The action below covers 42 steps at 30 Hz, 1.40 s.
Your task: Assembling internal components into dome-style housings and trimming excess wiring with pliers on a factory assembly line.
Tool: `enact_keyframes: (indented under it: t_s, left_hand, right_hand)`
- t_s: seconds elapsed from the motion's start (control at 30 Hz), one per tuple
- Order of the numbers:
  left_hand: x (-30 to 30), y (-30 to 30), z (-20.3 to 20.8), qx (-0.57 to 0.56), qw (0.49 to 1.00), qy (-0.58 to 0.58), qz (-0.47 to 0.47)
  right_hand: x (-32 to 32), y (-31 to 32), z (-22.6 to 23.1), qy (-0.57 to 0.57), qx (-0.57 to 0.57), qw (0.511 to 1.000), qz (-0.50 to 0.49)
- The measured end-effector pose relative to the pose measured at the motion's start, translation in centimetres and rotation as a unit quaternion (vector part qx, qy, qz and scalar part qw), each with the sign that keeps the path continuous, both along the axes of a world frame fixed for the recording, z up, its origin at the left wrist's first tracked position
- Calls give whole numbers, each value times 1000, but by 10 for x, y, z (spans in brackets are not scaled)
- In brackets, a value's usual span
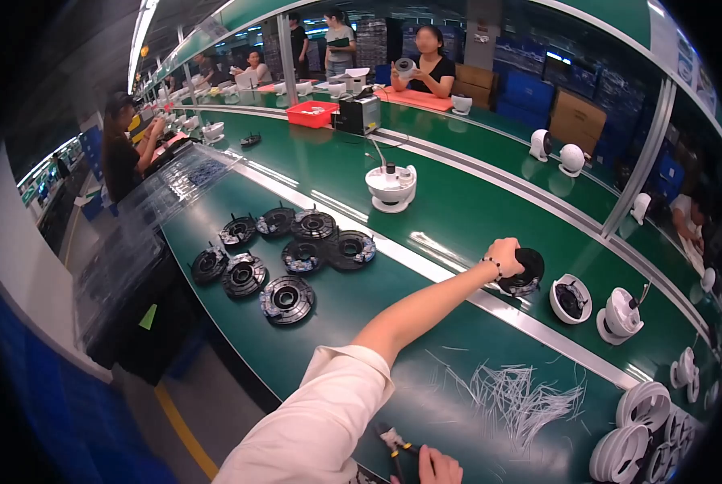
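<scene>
One black disc (pixel 530 267), three o'clock | left fingers (pixel 506 247) clamping its edge, probably steadying it | right fingers (pixel 448 467) curling by pliers (pixel 393 440), six o'clock, grip unclear

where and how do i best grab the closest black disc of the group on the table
The black disc is probably best gripped by its right-hand rim, coming from the right: it lies flat, that edge exposed toward the green tabletop, while neighbouring discs sit close on its far side.
</scene>
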<state>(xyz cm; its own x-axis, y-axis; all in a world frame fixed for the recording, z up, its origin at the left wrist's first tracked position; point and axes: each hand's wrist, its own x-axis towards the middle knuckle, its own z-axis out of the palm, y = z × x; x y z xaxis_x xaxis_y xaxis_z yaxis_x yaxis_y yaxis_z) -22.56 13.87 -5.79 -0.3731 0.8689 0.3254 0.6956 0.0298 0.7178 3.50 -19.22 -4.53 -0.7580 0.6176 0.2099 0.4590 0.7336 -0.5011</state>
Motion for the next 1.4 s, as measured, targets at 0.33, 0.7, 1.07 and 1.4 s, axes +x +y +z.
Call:
enact_keyframes:
  t_s: [0.33,0.7,1.07,1.4]
  left_hand:
    - [-6,-107,7,-84,773,-588,-221]
    - [-44,-134,45,8,705,-671,-231]
    - [-7,-130,36,-15,665,-682,-303]
    - [-20,-140,42,-16,657,-707,-262]
  right_hand:
    - [-21,12,10,-47,34,997,-47]
    - [77,102,54,143,315,883,-317]
    - [209,172,15,-25,307,813,-495]
    - [231,168,40,55,179,838,-513]
